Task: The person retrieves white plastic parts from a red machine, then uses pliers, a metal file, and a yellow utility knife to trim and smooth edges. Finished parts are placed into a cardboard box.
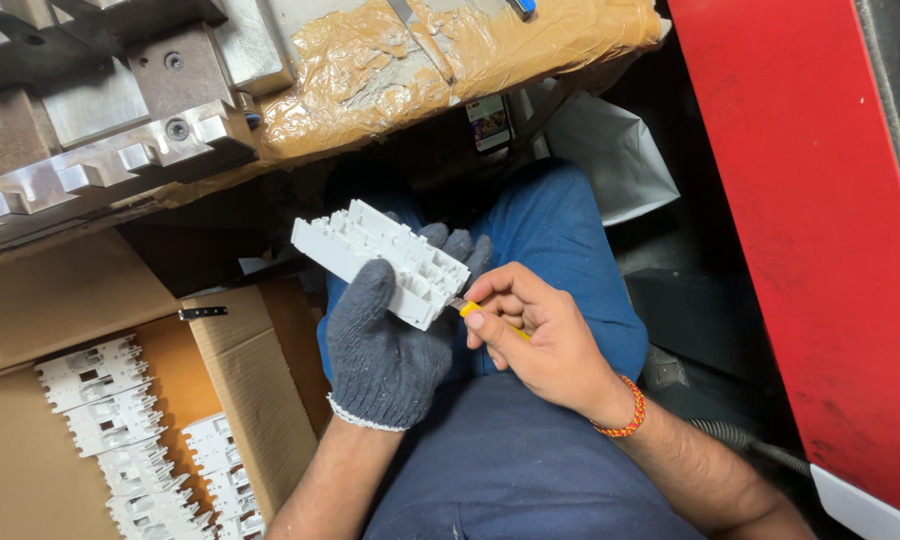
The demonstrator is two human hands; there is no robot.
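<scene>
Tight quarters down here: a red machine panel (810, 230) walls off your whole right side, and a tabletop edge wrapped in brown tape (410, 70) hangs over your knees at the top, with stepped metal blocks (100, 140) sitting on it to the left. Your lap, in blue trousers (560, 240), is the only open pocket, and that's where you're working.

Your left hand (385, 345), in a dark grey knit glove, is clenched around a white moulded plastic part (385, 258), thumb up over its near face and fingers (448, 240) curling behind the far side. The part sits tilted, its long edge running from upper left down to lower right, ribbed side facing you, held up above your thighs and clear of the tabletop lip.

Your right hand (535, 335) is bare, with an orange-red thread band (625, 410) at the wrist. It's pinched shut on a small yellow-handled blade (480, 312), whose metal tip meets the lower right corner of the part, just beside the gloved thumb.

Down to your left, an open cardboard box (240, 390) stands against your leg, with more white parts (130, 430) laid in rows inside. A small black clip (202, 313) sits on the box's upper flap. Between box wall and thigh there's barely a gap. A white bag (610, 150) sits beyond your right knee, and a corrugated hose (745, 440) runs near your right forearm.
</scene>
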